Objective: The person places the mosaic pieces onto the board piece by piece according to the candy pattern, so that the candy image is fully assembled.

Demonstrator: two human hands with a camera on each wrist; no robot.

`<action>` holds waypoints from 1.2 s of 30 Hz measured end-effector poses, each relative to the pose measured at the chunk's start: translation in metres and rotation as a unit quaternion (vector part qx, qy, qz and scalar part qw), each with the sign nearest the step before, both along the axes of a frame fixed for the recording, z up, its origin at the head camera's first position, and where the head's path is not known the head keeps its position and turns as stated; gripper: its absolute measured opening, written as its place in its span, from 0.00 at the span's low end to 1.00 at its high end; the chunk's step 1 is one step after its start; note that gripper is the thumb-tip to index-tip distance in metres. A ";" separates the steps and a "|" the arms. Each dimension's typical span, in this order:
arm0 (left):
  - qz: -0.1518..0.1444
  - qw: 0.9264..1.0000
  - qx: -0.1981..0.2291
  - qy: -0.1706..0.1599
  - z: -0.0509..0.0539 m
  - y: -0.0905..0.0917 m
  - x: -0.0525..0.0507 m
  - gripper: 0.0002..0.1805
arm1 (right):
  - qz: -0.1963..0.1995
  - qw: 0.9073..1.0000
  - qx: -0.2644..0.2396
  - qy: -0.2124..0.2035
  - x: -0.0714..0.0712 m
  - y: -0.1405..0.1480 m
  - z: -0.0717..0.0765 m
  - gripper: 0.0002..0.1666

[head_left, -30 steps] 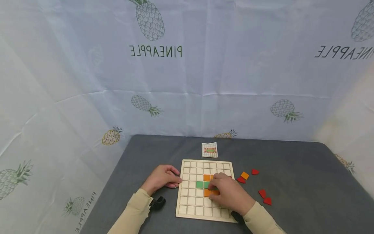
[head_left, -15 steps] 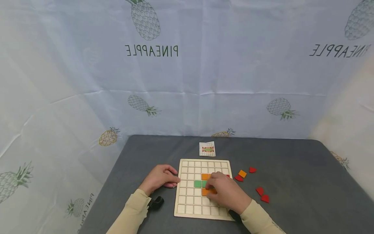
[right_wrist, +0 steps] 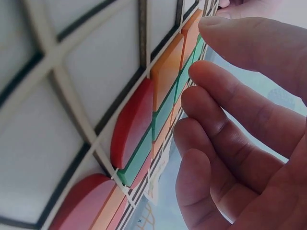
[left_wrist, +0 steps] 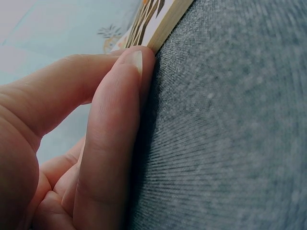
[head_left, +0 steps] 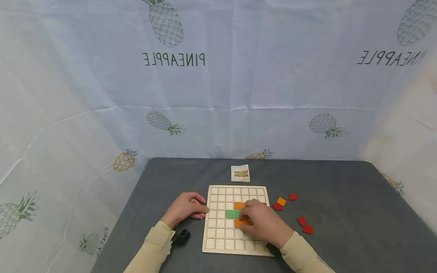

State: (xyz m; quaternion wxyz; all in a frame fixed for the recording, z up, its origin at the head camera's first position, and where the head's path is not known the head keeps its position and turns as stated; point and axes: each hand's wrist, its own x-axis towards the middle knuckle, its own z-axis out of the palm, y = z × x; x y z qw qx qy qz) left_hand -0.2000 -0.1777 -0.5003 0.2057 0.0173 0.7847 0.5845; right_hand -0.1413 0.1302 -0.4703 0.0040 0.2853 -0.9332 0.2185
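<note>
Only my view has drifted: my right hand (head_left: 264, 221), thumb and fingers apart, pinching nothing, is over green square tiles (head_left: 230, 214) and orange square tiles (head_left: 238, 205) on the pale wooden gridded board (head_left: 220, 233) my relaxed left hand (head_left: 184, 207) touches; arranging seems paused.

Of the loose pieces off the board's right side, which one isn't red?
The orange square, beside the red piece closest to the board. It alone is orange; the other four are red.
</note>
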 end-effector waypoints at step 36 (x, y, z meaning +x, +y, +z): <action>0.000 1.000 -0.010 0.009 -0.002 -0.001 0.000 0.25 | -0.171 0.983 0.065 -0.013 0.041 0.136 0.005 0.12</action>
